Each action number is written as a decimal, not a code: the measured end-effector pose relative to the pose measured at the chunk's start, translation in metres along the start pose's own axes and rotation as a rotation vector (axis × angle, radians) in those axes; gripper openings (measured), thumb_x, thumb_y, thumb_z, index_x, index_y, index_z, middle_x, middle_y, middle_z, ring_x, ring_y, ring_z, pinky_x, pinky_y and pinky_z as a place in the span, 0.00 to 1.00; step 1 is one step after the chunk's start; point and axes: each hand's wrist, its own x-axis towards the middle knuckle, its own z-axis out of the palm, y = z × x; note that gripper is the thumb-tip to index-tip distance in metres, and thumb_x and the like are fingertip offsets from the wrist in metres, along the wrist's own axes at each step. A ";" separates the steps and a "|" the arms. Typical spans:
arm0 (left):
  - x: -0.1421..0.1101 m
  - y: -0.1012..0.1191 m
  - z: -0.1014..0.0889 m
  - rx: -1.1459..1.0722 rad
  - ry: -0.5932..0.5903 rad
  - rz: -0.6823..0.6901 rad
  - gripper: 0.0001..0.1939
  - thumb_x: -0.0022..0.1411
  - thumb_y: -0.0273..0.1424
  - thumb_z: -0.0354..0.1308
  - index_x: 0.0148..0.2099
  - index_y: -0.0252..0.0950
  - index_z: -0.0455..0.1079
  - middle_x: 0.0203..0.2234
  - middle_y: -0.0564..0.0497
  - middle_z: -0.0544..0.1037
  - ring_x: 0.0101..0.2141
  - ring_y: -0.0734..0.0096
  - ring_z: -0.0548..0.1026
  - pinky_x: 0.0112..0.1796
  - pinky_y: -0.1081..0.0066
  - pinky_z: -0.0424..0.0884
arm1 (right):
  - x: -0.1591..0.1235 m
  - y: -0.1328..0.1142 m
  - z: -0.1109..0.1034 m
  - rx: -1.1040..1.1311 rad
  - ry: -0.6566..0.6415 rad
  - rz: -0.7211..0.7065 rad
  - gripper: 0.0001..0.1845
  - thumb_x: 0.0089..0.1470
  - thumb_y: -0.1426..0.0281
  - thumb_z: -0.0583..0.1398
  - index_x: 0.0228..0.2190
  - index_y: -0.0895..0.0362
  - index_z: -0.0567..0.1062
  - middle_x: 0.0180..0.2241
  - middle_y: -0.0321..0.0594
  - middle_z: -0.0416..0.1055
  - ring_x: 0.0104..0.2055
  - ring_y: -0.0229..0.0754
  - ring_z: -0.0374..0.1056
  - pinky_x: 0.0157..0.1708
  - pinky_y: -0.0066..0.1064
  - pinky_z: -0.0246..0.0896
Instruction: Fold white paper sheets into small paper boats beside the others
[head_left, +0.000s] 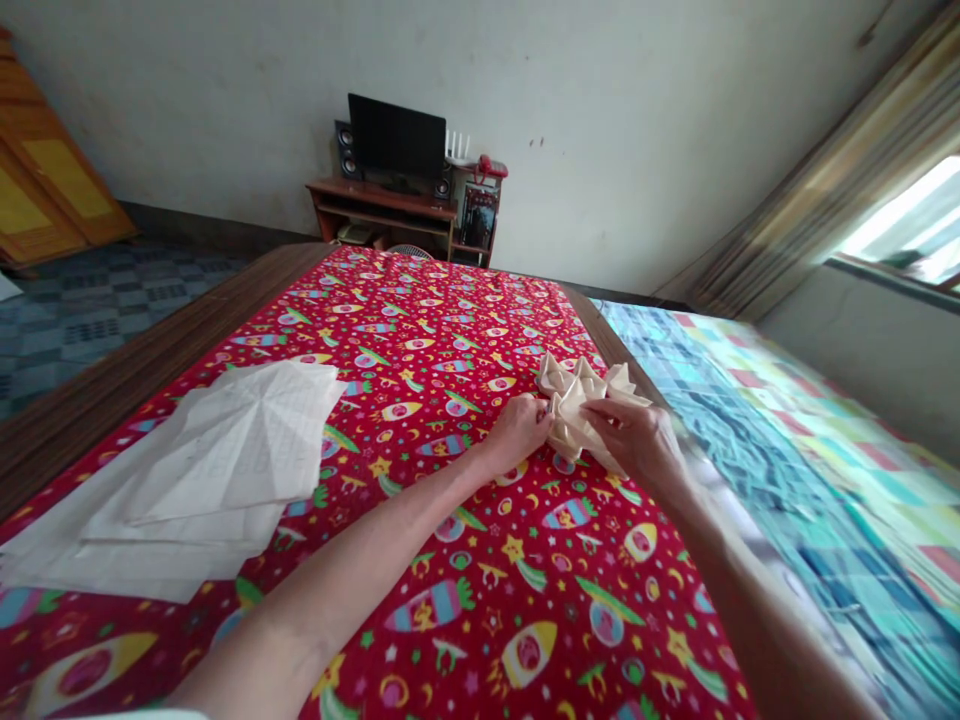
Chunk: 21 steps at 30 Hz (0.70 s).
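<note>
A folded cream paper piece point(574, 385) with several pointed folds lies near the right edge of the red patterned cloth point(450, 540). On its left side, my left hand point(519, 432) is closed, pinching a fold of the paper. My right hand point(637, 440) grips the paper from the right, thumb and fingers together over its middle. Part of the folded paper is hidden behind both hands. Over on the left rests a stack of creased pale paper sheets point(247, 440), the top one showing fold lines that fan out from one point.
Right of the cloth is a bed-like surface with a blue and checked cover point(750, 420). Against the far wall stands a desk point(382, 198) with a monitor point(397, 140), speakers and a red telephone point(487, 168). A wooden cabinet point(52, 170) is at far left.
</note>
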 end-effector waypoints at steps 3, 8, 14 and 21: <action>0.001 0.002 0.000 -0.017 0.000 0.015 0.12 0.61 0.26 0.49 0.33 0.33 0.74 0.29 0.47 0.78 0.31 0.69 0.74 0.33 0.73 0.66 | 0.001 -0.001 0.002 -0.105 -0.060 0.007 0.15 0.55 0.65 0.54 0.31 0.55 0.80 0.25 0.40 0.76 0.25 0.39 0.69 0.24 0.26 0.51; 0.003 0.006 0.001 -0.025 -0.001 0.015 0.13 0.61 0.27 0.49 0.33 0.31 0.75 0.29 0.44 0.79 0.30 0.67 0.75 0.31 0.72 0.65 | 0.003 -0.005 0.005 -0.357 -0.175 0.050 0.14 0.55 0.66 0.53 0.30 0.53 0.80 0.25 0.40 0.76 0.25 0.40 0.69 0.23 0.28 0.46; 0.000 0.003 0.000 -0.018 0.003 0.014 0.13 0.61 0.26 0.49 0.31 0.30 0.74 0.27 0.43 0.78 0.29 0.67 0.75 0.31 0.72 0.64 | 0.007 -0.010 0.005 -0.397 -0.217 0.068 0.15 0.55 0.65 0.53 0.33 0.52 0.79 0.23 0.40 0.74 0.24 0.40 0.68 0.21 0.28 0.44; -0.001 0.000 -0.002 -0.048 -0.027 0.022 0.14 0.61 0.27 0.49 0.28 0.31 0.73 0.25 0.46 0.77 0.28 0.68 0.74 0.31 0.72 0.63 | 0.015 -0.013 0.006 -0.431 -0.326 -0.054 0.15 0.56 0.70 0.53 0.26 0.57 0.77 0.22 0.43 0.72 0.22 0.39 0.66 0.21 0.30 0.45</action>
